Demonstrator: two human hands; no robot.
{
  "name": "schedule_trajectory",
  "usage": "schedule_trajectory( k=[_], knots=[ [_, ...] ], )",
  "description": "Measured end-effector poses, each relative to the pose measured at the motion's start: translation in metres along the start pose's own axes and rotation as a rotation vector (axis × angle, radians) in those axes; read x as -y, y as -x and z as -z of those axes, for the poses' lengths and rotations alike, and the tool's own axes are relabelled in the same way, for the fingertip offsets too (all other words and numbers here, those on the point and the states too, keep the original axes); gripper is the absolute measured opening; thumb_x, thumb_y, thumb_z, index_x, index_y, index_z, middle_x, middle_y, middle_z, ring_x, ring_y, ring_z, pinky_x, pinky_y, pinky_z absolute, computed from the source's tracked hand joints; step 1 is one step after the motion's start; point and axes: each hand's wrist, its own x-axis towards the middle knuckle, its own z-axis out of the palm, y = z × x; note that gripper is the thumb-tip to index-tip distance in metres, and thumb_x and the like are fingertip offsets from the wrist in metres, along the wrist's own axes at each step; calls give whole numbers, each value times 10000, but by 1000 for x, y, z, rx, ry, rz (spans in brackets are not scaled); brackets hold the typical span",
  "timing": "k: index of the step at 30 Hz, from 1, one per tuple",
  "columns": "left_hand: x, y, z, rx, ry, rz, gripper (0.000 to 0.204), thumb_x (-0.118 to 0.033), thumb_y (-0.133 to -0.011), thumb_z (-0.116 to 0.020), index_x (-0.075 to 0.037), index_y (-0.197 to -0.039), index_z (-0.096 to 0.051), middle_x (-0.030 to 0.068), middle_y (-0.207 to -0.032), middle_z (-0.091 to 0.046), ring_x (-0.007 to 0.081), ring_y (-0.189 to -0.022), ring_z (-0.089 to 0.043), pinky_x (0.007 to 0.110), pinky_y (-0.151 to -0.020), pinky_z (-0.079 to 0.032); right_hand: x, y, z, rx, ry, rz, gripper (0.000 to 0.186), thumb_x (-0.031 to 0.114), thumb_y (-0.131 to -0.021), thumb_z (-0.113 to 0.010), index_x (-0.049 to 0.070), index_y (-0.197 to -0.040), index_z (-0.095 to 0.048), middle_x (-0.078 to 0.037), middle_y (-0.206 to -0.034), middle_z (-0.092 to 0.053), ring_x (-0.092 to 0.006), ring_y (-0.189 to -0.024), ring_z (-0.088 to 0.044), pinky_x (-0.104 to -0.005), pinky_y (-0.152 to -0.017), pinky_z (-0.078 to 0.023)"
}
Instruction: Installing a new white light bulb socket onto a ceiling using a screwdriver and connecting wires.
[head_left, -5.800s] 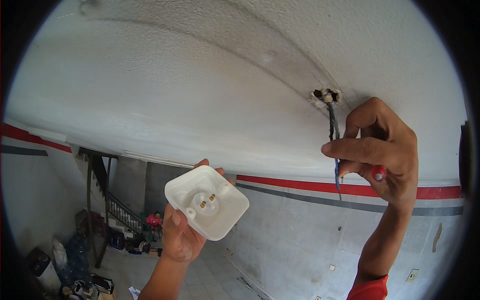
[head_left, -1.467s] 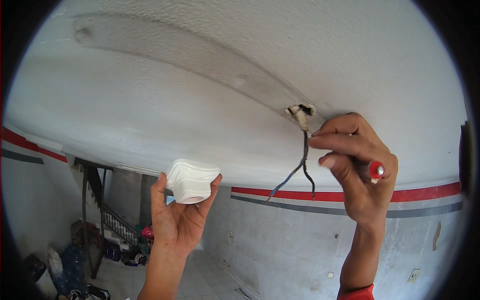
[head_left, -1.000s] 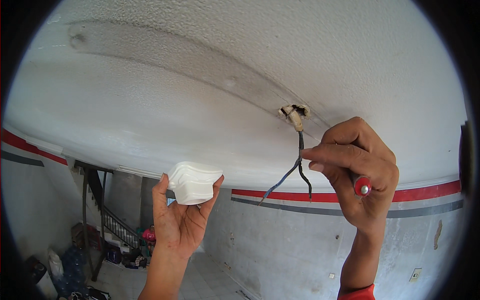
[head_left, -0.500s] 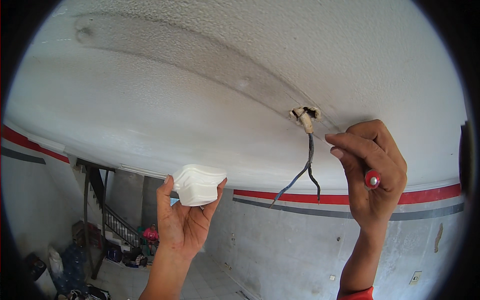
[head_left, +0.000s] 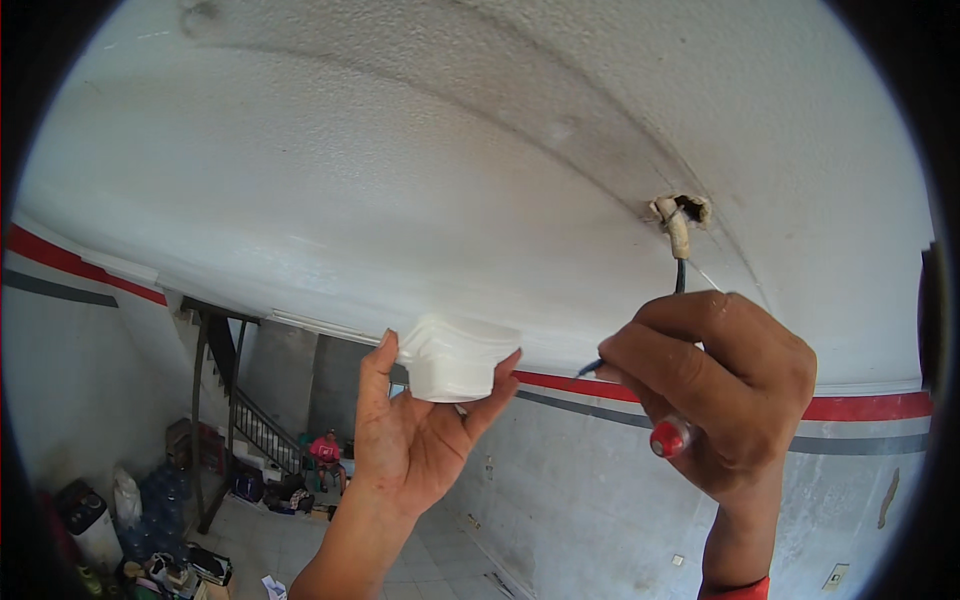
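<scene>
My left hand holds a white plastic ceiling lamp holder from below, with the thumb and fingers on its opposite sides. At the right, my right hand is closed around the hanging electrical wires; a blue wire end sticks out from its fingertips. Tucked in the same hand is a slim tool with a red, metal-tipped end. The wires come down through a tan sleeve from a rough ceiling hole. The black wire's end is hidden behind my right hand.
The off-white ceiling lies close above both hands. Far below, a person in a pink-red top sits near a staircase railing. Large clear bottles and clutter stand on the lower left floor. A grey wall with red stripe is behind.
My right hand has moved from beside the wires onto them, closing round them. The view has shifted, so the hole sits further right, as does my left hand with the lamp holder.
</scene>
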Motion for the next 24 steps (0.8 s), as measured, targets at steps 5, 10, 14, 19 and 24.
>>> schedule_trajectory(
  k=[5, 10, 14, 19, 24],
  knots=[
    [2, -1, -2, 17, 159, 76, 772, -519, -953, -474, 93, -1385, -284, 247, -1350, -439, 351, -1238, -514, 388, -1063, -472, 5, -10, -12, -17, 46, 25, 175, 51, -612, -800, 43, -760, -705, -62, -654, -596, -152, -550, -569, -262, -441, -392],
    [-4, -6, 10, 2, 344, 44, 764, -431, -972, -479, 92, -1444, -183, 295, -1465, -298, 396, -1359, -359, 447, -1150, -350, 7, -17, -12, 41, 74, -52, 174, 31, -621, -803, 34, -765, -706, -58, -638, -563, -146, -532, -535, -263, -434, -372],
    [-10, -6, 14, -29, 408, 33, 767, -407, -973, -481, 98, -1446, -150, 325, -1474, -239, 416, -1373, -322, 453, -1144, -355, 4, -19, -14, 55, 90, -52, 174, -22, -628, -785, 25, -776, -709, -72, -655, -549, -146, -537, -530, -260, -434, -364],
    [-13, -3, 15, -21, 456, 32, 755, -384, -979, -469, 86, -1454, -118, 334, -1482, -199, 438, -1377, -299, 461, -1131, -369, 6, -21, -15, 62, 106, -52, 179, -52, -628, -775, 21, -778, -707, -74, -665, -546, -148, -538, -529, -257, -439, -365],
    [-15, -1, 14, -11, 416, -9, 711, -357, -985, -453, 64, -1458, -129, 321, -1488, -195, 463, -1375, -284, 485, -1130, -363, 7, -21, -16, 55, 103, -53, 183, -53, -624, -772, 21, -778, -705, -71, -664, -541, -148, -541, -529, -264, -443, -366]
  ],
)
